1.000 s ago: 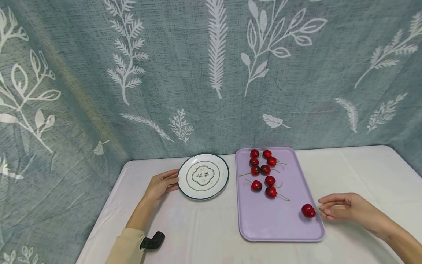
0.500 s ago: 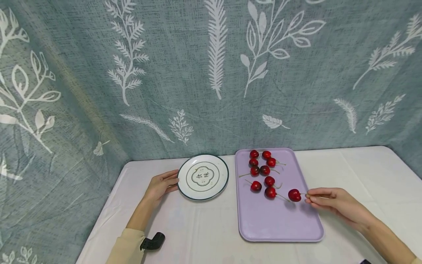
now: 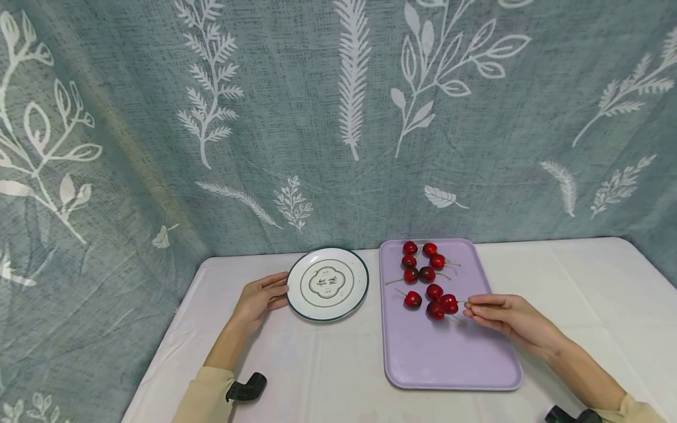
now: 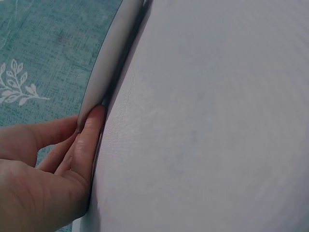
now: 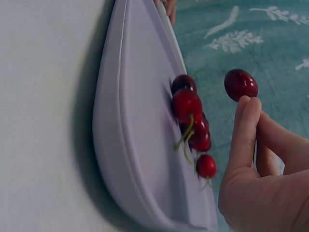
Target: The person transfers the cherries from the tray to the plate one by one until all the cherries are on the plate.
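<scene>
My right hand (image 3: 508,317) pinches the stem of a red cherry (image 3: 449,304) between thumb and fingertips. In the head view this cherry overlaps a cherry on the lilac tray (image 3: 449,364); in the right wrist view the held cherry (image 5: 241,85) is off the tray, just past the fingertips. Several other cherries (image 3: 413,300) with green stems lie on the tray's far half. On the left, my left hand (image 3: 260,299) holds the rim of a white plate (image 3: 353,305) with a dark edge and printed characters. In the left wrist view the plate's edge (image 4: 104,67) sits between the fingers.
A white cloth (image 3: 338,376) covers the table, with plate and tray side by side on it. Behind and to the left hangs a blue-green curtain (image 3: 296,117) with white leaf prints. Black devices (image 3: 247,388) are worn at both wrists.
My right hand has carried the cherry by its stem leftward and away from me, from the tray's right edge to the other cherries. My left hand has stayed at the plate.
</scene>
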`<state>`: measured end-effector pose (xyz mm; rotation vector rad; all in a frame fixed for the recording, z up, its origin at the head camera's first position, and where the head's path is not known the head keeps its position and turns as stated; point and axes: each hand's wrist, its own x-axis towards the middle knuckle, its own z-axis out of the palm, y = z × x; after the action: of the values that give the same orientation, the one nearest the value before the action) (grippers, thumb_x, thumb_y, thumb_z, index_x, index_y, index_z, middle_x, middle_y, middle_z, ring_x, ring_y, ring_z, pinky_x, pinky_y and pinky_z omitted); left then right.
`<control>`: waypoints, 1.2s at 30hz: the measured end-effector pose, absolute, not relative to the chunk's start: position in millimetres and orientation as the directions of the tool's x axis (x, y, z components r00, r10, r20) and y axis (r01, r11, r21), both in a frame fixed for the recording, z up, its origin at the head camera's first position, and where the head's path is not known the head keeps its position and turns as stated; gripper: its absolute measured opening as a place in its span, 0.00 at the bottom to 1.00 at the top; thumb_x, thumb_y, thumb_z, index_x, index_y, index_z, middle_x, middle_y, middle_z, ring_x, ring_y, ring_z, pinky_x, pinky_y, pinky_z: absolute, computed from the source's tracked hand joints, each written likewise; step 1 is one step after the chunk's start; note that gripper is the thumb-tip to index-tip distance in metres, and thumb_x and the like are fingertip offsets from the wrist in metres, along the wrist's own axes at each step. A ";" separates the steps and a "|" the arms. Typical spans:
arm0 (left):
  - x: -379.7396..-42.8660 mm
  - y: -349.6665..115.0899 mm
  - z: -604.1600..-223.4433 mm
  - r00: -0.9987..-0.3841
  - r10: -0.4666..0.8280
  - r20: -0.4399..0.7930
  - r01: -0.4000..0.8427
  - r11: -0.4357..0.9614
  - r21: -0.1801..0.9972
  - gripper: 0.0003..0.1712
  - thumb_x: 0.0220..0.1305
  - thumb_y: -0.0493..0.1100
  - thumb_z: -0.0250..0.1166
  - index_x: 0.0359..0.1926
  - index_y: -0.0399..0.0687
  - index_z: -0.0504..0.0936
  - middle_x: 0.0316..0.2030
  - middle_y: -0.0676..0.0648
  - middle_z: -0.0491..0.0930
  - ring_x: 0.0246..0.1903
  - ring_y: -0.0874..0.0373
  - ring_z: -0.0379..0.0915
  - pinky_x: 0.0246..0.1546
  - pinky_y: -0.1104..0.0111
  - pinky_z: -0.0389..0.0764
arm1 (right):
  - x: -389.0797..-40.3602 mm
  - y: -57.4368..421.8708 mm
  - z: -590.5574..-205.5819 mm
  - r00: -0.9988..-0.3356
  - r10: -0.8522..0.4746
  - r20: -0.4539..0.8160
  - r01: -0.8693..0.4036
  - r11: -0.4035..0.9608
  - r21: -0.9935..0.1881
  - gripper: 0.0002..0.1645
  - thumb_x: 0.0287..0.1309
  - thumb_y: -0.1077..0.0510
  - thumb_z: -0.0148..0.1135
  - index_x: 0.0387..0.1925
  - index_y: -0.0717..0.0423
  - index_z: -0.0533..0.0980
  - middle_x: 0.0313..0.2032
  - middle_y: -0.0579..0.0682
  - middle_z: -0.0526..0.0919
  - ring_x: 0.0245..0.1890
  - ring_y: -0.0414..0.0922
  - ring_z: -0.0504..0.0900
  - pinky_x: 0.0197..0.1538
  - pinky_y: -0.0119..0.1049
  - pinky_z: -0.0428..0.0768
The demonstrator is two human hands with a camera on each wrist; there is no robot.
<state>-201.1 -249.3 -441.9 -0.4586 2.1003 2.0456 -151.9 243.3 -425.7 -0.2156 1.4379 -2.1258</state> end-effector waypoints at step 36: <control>-200.6 -249.4 -444.9 -0.945 -0.097 -0.312 -0.314 0.012 0.949 0.28 0.67 0.29 0.60 0.67 0.32 0.68 0.64 0.31 0.69 0.39 0.63 0.82 0.42 0.70 0.84 | -200.5 168.4 -410.7 -0.878 -0.414 -0.240 0.398 -0.355 -0.846 0.14 0.69 0.72 0.49 0.47 0.63 0.80 0.41 0.53 0.86 0.43 0.42 0.85 0.52 0.30 0.81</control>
<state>-200.6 -249.4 -444.9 -0.4350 2.1158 2.0575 -200.5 168.4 -410.7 -0.0201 1.3949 -2.2451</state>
